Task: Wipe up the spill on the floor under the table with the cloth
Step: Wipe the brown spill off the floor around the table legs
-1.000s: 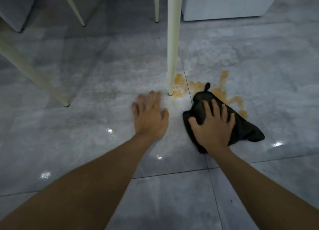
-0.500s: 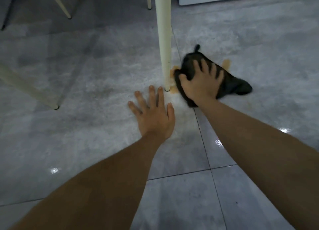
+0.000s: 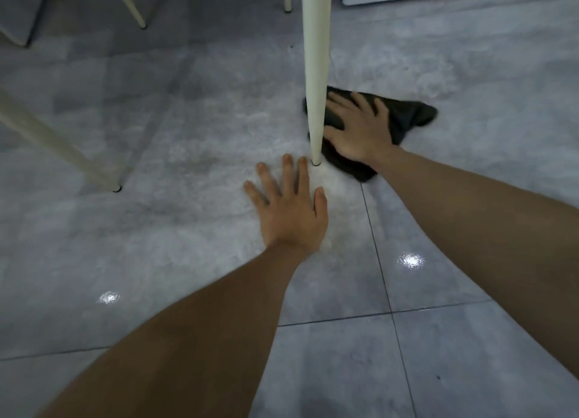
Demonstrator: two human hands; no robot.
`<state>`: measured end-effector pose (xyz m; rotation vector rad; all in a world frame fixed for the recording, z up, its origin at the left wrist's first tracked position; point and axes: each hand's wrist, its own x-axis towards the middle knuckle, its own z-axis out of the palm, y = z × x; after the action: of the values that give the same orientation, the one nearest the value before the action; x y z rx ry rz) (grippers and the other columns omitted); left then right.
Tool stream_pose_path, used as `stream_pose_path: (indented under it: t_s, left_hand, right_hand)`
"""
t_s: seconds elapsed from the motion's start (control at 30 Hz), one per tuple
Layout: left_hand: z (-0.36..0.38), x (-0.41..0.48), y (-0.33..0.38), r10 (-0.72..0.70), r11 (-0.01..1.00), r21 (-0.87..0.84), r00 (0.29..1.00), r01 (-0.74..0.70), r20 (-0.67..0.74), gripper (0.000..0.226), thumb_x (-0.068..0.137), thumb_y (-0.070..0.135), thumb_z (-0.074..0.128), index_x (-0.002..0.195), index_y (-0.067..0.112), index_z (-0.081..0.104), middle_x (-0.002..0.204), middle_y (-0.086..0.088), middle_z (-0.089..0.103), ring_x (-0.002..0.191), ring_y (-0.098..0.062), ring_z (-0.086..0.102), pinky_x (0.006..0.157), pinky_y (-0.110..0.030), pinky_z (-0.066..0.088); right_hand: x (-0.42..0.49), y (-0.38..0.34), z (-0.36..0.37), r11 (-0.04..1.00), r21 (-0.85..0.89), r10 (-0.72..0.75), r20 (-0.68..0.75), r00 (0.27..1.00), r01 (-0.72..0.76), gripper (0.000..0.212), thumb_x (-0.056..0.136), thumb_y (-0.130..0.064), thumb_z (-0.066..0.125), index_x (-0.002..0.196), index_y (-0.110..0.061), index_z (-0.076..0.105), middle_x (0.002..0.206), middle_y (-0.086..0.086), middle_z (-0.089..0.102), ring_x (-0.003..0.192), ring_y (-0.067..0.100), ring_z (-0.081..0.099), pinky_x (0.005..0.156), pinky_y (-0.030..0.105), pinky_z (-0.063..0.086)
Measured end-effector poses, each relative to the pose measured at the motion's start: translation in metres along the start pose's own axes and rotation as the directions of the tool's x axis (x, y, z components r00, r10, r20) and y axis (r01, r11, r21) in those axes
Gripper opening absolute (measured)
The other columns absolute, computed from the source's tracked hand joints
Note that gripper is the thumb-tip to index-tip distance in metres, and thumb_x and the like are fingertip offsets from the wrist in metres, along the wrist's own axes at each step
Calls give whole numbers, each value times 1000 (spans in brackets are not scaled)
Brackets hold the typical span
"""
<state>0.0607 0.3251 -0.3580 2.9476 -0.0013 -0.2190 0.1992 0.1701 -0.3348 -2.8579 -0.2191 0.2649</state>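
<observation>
Spill residue is what you are chasing, and no stain shows now; presumably whatever is left sits under the cloth. Your glossy grey tiled floor (image 3: 156, 229), mottled like concrete and cut by dark grout lines, throws back small lamp glints, so a wet film would be hard to spot. The tapered cream desk leg (image 3: 315, 72), smooth and round, comes down to a small foot, and that is likely why you work tight against it. The crumpled dark grey cloth (image 3: 410, 116), soft and limp, lies touching the leg's right side, one corner trailing right. Your right hand (image 3: 360, 129) presses flat on it, fingers spread, gripping nothing. Your left hand (image 3: 291, 210) is open, palm down on bare tile, seemingly bracing your weight.
</observation>
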Motion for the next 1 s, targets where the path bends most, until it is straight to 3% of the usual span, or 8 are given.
stream_pose_path:
  t_s: [0.1,0.2,0.37,0.53,0.7,0.83,0.93,1.0]
  left_hand:
    - [0,1,-1,0,1000,-2,1000,0,3,69,100,56,6,160,25,-10,169,0,-13,150,-44,-22,117,-68,-9]
    - [-2,0,-4,8,1000,2,1000,-8,7,69,99,57,4,160,26,-9,169,0,-12,151,-42,-21,117,-67,-8]
    - [-2,-1,-3,18,1000,-1,1000,-18,7,69,100,57,5,160,26,-9,169,2,-13,151,-41,-22,118,-66,-9]
    - [-3,3,4,-4,1000,22,1000,4,11,68,100,54,6,160,26,-6,170,1,-6,152,-43,-16,118,-67,-6]
    - [-2,2,1,12,1000,7,1000,-11,-14,64,103,53,16,161,28,7,170,0,8,154,-37,-3,120,-63,0]
    - [-3,2,8,91,996,-2,974,-93,-210,58,100,36,33,150,9,41,142,-14,51,133,-36,40,110,-52,33]
    - [2,8,22,98,992,-51,961,-115,-259,49,96,20,41,138,-3,52,120,-18,56,113,-36,50,98,-48,43]
    - [5,13,26,41,991,-113,958,-76,-284,42,95,11,48,133,-4,56,111,-18,55,106,-35,52,93,-46,44]
  right_hand:
    - [7,-11,-3,970,139,-216,97,972,201,68,82,-64,28,146,-48,44,162,-17,32,153,13,15,123,46,-1]
    - [1,1,-3,952,215,-238,75,968,218,45,93,-42,48,138,-46,55,158,-10,41,151,11,22,124,40,1]
    - [-50,48,-1,962,248,-91,-92,992,112,58,77,-54,38,127,-44,64,144,-11,58,145,11,36,123,39,12]
    - [-75,16,15,983,90,173,-193,966,-158,56,85,-58,42,137,-42,55,155,-15,44,148,23,29,123,51,11]
    - [-141,-7,36,996,48,78,-214,974,-69,63,86,-62,42,144,-39,49,159,-8,41,149,27,28,122,55,11]
    - [-134,38,23,965,45,262,-201,944,-258,69,88,-68,35,150,-40,39,165,-8,28,152,28,18,123,55,4]
    - [-107,36,16,915,87,404,-195,894,-395,70,89,-70,35,153,-40,33,167,-5,23,154,31,12,122,58,1]
    - [-114,29,21,937,66,348,-204,915,-342,71,88,-69,34,154,-40,32,167,-5,24,154,31,13,122,58,2]
